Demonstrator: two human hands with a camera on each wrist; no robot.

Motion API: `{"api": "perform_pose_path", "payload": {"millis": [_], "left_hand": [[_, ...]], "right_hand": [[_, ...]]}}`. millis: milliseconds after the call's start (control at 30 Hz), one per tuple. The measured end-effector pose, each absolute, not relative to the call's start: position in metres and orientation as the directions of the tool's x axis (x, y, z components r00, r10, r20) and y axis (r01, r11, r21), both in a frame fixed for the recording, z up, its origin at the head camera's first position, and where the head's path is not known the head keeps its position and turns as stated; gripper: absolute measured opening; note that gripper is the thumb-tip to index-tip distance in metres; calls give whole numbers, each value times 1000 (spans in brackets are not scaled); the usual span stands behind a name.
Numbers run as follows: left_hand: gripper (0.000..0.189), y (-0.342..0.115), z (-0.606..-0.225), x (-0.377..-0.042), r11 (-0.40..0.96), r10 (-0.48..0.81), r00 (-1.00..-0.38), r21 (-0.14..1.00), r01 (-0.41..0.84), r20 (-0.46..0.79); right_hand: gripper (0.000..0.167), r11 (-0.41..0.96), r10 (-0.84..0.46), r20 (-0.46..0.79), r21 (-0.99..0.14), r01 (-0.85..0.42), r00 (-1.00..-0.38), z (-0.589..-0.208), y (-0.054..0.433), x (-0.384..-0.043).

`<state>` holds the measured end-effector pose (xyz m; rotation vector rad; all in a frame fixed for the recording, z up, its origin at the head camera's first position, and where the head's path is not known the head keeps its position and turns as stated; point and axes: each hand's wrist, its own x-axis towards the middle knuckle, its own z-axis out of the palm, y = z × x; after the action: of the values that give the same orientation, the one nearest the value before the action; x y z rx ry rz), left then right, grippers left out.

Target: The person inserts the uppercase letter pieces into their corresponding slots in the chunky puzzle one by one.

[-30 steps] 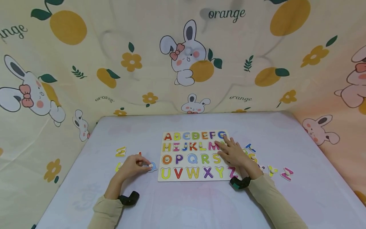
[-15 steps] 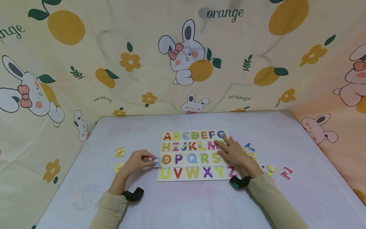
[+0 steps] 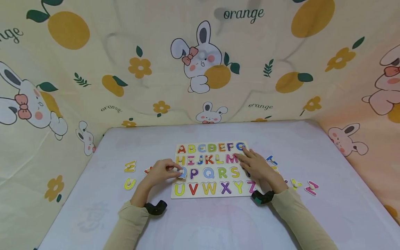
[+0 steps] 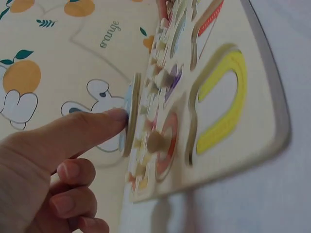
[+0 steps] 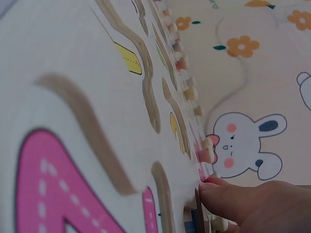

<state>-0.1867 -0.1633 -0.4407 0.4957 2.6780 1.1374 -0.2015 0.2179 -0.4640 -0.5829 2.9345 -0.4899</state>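
A light blue letter Q piece (image 3: 183,172) is pinched between the thumb and fingers of my left hand (image 3: 160,172). In the left wrist view the Q piece (image 4: 130,119) stands edge-on above the alphabet puzzle board (image 4: 265,145), close to the knob of the orange O (image 4: 167,145). Seen from the head, it overlaps that O at the board's left side. My right hand (image 3: 257,167) rests on the right side of the board (image 3: 187,197), fingers spread near the pink M (image 3: 231,159). A blue Q recess (image 3: 208,173) shows in the third row.
Left of the board lie a yellow zigzag letter (image 3: 130,166), a yellow U-like letter (image 3: 129,184) and a red piece (image 3: 148,170). On the right are a blue T (image 3: 272,160), a yellow Y (image 3: 295,184) and a pink letter (image 3: 311,188). A patterned cloth (image 3: 175,104) rises behind the table.
My left hand has carried the blue Q from the table left of the board, rightward and over its left edge. The right hand stays in about the same place.
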Motion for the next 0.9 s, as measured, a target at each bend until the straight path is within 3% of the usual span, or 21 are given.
{"api": "perform_pose_path", "payload": {"millis": [900], "left_hand": [[16,-100,-447,-197,627,437,-900,716,307,3]], "right_hand": [[45,871,-375,-55,-364,-331,-926,-464,216,-201]]}}
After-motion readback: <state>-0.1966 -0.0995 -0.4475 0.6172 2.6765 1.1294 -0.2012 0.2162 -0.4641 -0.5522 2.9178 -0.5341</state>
